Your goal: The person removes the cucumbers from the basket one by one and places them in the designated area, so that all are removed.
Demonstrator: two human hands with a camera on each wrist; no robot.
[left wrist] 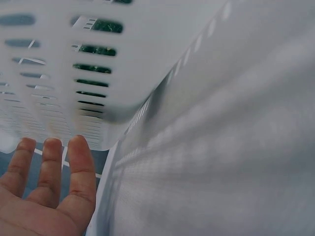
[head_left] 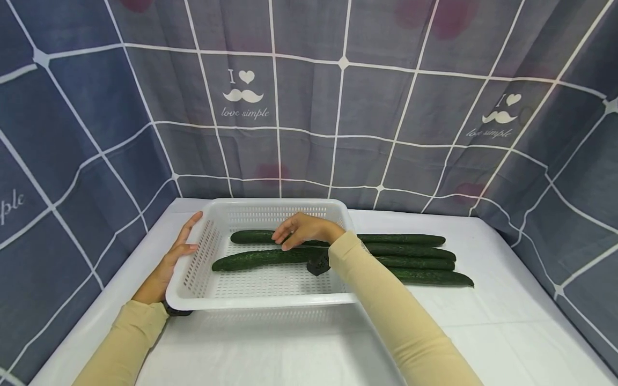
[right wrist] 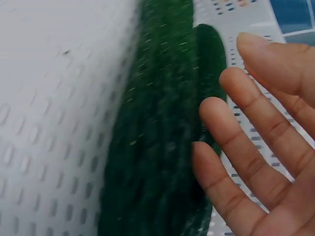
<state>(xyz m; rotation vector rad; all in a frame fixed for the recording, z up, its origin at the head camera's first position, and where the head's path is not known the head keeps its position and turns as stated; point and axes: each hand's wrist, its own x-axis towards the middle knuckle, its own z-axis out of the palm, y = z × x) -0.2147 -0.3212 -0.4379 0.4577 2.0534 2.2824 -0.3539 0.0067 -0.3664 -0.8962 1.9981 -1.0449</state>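
Note:
A white perforated plastic basket [head_left: 263, 299] stands on the table, with two dark green cucumbers lying lengthwise inside: a front cucumber [head_left: 251, 260] and a back cucumber [head_left: 251, 236]. My left hand [head_left: 169, 265] is at the basket's left end, its fingers extended along the outside wall near the rim. In the left wrist view, fingertips [left wrist: 78, 147] reach the slotted wall, and green shows through the slots. Over the cucumbers hovers my right hand [head_left: 306, 229], fingers relaxed and spread, holding nothing. Its fingertips [right wrist: 214, 110] overlap the back cucumber in the right wrist view.
Several more cucumbers [head_left: 425, 264] lie side by side on the white-covered table [head_left: 507, 300], to the right of the basket. The right forearm crosses over the basket's right end. A grey checked curtain [head_left: 309, 96] hangs behind and on both sides.

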